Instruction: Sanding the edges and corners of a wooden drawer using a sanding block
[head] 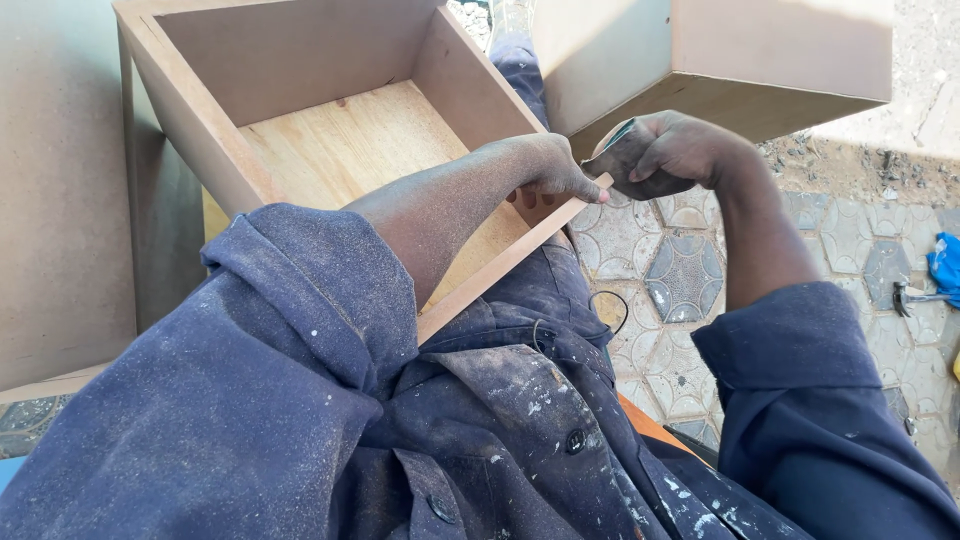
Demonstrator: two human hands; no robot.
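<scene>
Wooden drawer box (330,150) rested on the lap, left hand (545,170) gripping its corner steady; right hand (670,150) clenched dark sandpaper (618,160) against the edge.

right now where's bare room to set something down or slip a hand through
Free: the plywood bottom inside the open wooden box, bordered by its four walls; also the patterned paving between the person's forearms, and toward the hammer. Crowded: the box's near corner, where the left hand grips the rim and the right hand presses dark sandpaper.
</scene>
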